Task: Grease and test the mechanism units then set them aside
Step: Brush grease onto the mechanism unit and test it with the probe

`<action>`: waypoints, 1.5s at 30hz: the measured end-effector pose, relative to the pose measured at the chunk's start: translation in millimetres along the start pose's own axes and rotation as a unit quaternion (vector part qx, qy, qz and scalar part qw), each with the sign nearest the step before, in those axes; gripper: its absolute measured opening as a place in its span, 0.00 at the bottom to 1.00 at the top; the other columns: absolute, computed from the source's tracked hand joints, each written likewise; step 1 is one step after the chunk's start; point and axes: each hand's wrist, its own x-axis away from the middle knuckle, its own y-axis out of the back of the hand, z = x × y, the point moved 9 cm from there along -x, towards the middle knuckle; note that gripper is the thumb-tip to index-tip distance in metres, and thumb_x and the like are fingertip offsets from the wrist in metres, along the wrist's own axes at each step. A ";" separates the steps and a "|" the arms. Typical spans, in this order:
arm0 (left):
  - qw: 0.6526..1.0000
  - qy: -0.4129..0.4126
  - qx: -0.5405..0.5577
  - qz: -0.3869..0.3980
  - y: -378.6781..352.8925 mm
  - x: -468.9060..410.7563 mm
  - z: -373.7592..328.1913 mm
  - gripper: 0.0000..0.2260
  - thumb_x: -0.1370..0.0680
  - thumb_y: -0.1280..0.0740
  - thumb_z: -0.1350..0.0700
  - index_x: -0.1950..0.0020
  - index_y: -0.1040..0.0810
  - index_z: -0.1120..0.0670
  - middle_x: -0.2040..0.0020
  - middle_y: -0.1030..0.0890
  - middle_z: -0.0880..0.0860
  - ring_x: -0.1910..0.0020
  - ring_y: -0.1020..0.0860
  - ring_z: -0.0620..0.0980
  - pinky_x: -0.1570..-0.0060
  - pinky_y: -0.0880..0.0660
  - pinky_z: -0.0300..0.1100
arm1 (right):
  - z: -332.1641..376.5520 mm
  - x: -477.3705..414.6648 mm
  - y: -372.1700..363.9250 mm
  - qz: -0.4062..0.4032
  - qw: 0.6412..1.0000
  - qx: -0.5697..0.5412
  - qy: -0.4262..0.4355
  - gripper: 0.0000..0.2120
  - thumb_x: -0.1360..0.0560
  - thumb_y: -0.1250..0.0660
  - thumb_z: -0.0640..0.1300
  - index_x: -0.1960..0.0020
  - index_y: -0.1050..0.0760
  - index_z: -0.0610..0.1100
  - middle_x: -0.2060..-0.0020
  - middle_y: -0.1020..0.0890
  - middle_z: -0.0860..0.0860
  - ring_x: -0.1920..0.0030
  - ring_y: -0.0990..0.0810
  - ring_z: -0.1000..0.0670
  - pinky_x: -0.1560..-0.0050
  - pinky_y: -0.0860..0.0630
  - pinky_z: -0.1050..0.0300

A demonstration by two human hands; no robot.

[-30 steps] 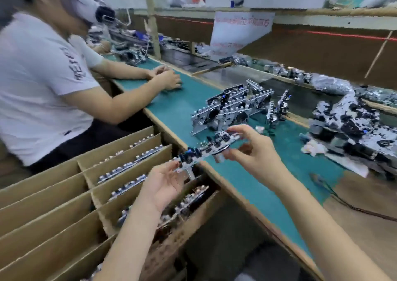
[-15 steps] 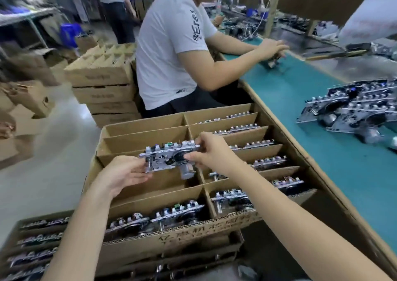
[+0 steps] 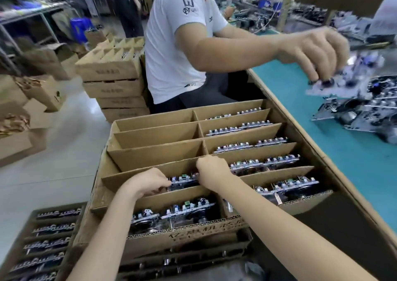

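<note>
Left grip (image 3: 148, 184) and right grip (image 3: 212, 173) are both clenched on the mechanism unit (image 3: 182, 178), one pinching each end, knuckles up.

Change: a second ago the unit was up at the edge of the green surface (image 3: 318, 134). Half a second ago it hung clear above the dividers. Now it sits down between two dividers, only its top edge with the small coloured parts showing. My read is that grease and test are done for this unit and this is the set-aside. It's seated or nearly so, and letting go is what's left.

Location: the unit spans the gap between the two grips, touching both. It's in the left column of the divided cardboard box (image 3: 154, 151), second slot from the near end. The three left slots beyond it look empty. The near left slot and the right column already hold units.

Further out, a lower tray (image 3: 49, 237) with more units sits near left. A neighbour's hand (image 3: 311, 48) lifts another unit (image 3: 343, 83), blurred, over the pile of units (image 3: 361, 113) on the surface.
</note>
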 end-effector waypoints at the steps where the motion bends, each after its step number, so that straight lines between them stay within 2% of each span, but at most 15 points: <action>1: 1.000 -0.001 -0.030 -0.006 -1.6 -1.6 -4.0 0.10 0.22 0.36 0.56 0.62 0.25 0.58 0.64 0.26 0.55 0.67 0.31 0.49 0.62 0.33 0.39 | 0.9 -0.1 3.4 -0.003 1.000 -0.016 0.002 0.10 0.24 0.36 0.46 0.49 0.25 0.40 0.51 0.21 0.43 0.49 0.22 0.41 0.57 0.33 0.55; 5: 0.980 -0.046 -0.172 -0.087 8.4 3.0 -41.5 0.12 0.21 0.38 0.52 0.55 0.20 0.59 0.65 0.24 0.51 0.66 0.27 0.47 0.66 0.33 0.39 | -13.5 11.7 36.2 -0.062 0.991 -0.114 -0.002 0.13 0.23 0.39 0.50 0.51 0.23 0.41 0.56 0.21 0.45 0.54 0.22 0.43 0.57 0.30 0.56; 9: 0.964 -0.197 -0.119 -0.135 0.9 25.8 -122.7 0.09 0.21 0.37 0.55 0.58 0.21 0.53 0.59 0.21 0.50 0.60 0.25 0.45 0.61 0.32 0.37 | -59.8 40.2 86.6 -0.155 0.967 -0.197 -0.040 0.12 0.22 0.39 0.51 0.52 0.21 0.43 0.59 0.19 0.48 0.57 0.22 0.46 0.56 0.26 0.56; 12: 0.943 -0.310 -0.078 -0.092 -35.1 46.0 -191.1 0.07 0.22 0.35 0.56 0.58 0.21 0.51 0.59 0.21 0.47 0.56 0.23 0.45 0.53 0.30 0.39 | -105.0 72.3 115.2 -0.208 0.948 -0.229 -0.076 0.13 0.23 0.37 0.49 0.51 0.19 0.41 0.57 0.17 0.46 0.55 0.22 0.46 0.53 0.26 0.52; 16: 0.907 -0.413 -0.072 -0.029 -101.8 67.1 -263.9 0.06 0.23 0.34 0.59 0.58 0.19 0.56 0.60 0.19 0.52 0.59 0.23 0.49 0.58 0.30 0.41 | -174.0 129.2 132.7 -0.256 0.923 -0.236 -0.164 0.11 0.24 0.36 0.46 0.54 0.19 0.38 0.61 0.17 0.43 0.57 0.22 0.45 0.56 0.28 0.53; 19: 0.867 -0.494 -0.067 0.005 -153.5 89.0 -309.7 0.05 0.24 0.34 0.63 0.54 0.17 0.59 0.55 0.17 0.55 0.54 0.22 0.50 0.53 0.30 0.40 | -225.5 176.1 135.7 -0.275 0.903 -0.221 -0.246 0.12 0.24 0.36 0.44 0.56 0.20 0.36 0.61 0.18 0.40 0.58 0.21 0.43 0.58 0.28 0.53; 22: 0.826 -0.549 -0.107 -0.073 -182.6 102.2 -356.5 0.12 0.24 0.35 0.63 0.40 0.22 0.62 0.43 0.20 0.60 0.42 0.24 0.56 0.41 0.34 0.43 | -262.2 218.9 130.7 -0.278 0.880 -0.229 -0.309 0.15 0.23 0.36 0.45 0.56 0.21 0.32 0.62 0.19 0.36 0.63 0.24 0.42 0.64 0.30 0.53; 24: 0.798 -0.554 -0.183 -0.153 -193.2 99.7 -388.4 0.17 0.22 0.38 0.60 0.34 0.29 0.62 0.36 0.26 0.61 0.36 0.30 0.58 0.36 0.39 0.47 | -277.9 243.6 125.9 -0.284 0.864 -0.239 -0.341 0.15 0.23 0.37 0.44 0.57 0.22 0.31 0.62 0.20 0.35 0.63 0.25 0.43 0.65 0.31 0.56; 27: 0.786 -0.479 -0.334 -0.202 -207.8 78.5 -421.6 0.21 0.20 0.38 0.55 0.31 0.36 0.62 0.33 0.31 0.62 0.32 0.34 0.60 0.32 0.42 0.53 | -294.7 271.3 117.8 -0.296 0.839 -0.262 -0.373 0.13 0.23 0.37 0.43 0.55 0.21 0.33 0.63 0.21 0.38 0.59 0.23 0.43 0.59 0.29 0.56; 31: 0.784 -0.413 -0.416 -0.202 -214.1 61.0 -442.1 0.15 0.21 0.41 0.63 0.35 0.32 0.64 0.34 0.33 0.64 0.34 0.34 0.64 0.34 0.39 0.58 | -309.8 293.7 107.6 -0.301 0.824 -0.278 -0.392 0.13 0.23 0.37 0.43 0.54 0.21 0.33 0.58 0.18 0.38 0.56 0.21 0.41 0.53 0.27 0.49; 34: 0.795 -0.411 -0.421 -0.147 -220.2 50.4 -448.1 0.11 0.20 0.42 0.65 0.39 0.31 0.66 0.38 0.31 0.65 0.40 0.29 0.65 0.42 0.32 0.55 | -317.4 305.3 96.7 -0.299 0.811 -0.311 -0.395 0.11 0.23 0.38 0.42 0.55 0.21 0.35 0.59 0.18 0.39 0.62 0.22 0.46 0.60 0.26 0.59; 36: 0.802 -0.432 -0.394 -0.121 -222.5 54.9 -448.3 0.06 0.20 0.41 0.64 0.45 0.31 0.66 0.43 0.26 0.64 0.45 0.25 0.63 0.51 0.30 0.51 | -321.8 312.3 89.2 -0.306 0.792 -0.347 -0.398 0.09 0.23 0.37 0.42 0.55 0.22 0.39 0.61 0.20 0.44 0.63 0.22 0.49 0.66 0.28 0.66; 40: 0.860 -0.486 -0.154 -0.014 -222.2 79.0 -442.4 0.07 0.20 0.38 0.58 0.49 0.28 0.62 0.56 0.26 0.59 0.56 0.28 0.56 0.59 0.36 0.44 | -335.2 332.8 82.2 -0.350 0.729 -0.420 -0.412 0.11 0.21 0.40 0.47 0.41 0.26 0.46 0.52 0.24 0.54 0.51 0.24 0.52 0.52 0.25 0.58; 42: 0.889 -0.431 0.070 0.139 -236.6 89.9 -432.4 0.09 0.19 0.38 0.59 0.57 0.26 0.62 0.64 0.27 0.56 0.63 0.29 0.52 0.58 0.35 0.42 | -335.4 335.5 76.7 -0.346 0.683 -0.521 -0.378 0.15 0.20 0.43 0.50 0.36 0.31 0.49 0.46 0.26 0.53 0.49 0.24 0.52 0.50 0.23 0.57; 45: 0.849 -0.262 0.292 0.353 -290.8 110.8 -416.5 0.13 0.18 0.43 0.59 0.61 0.26 0.59 0.72 0.23 0.52 0.77 0.26 0.46 0.68 0.26 0.39 | -329.2 343.0 80.3 -0.388 0.570 -0.677 -0.259 0.15 0.21 0.43 0.51 0.37 0.29 0.49 0.41 0.26 0.51 0.56 0.21 0.50 0.53 0.20 0.55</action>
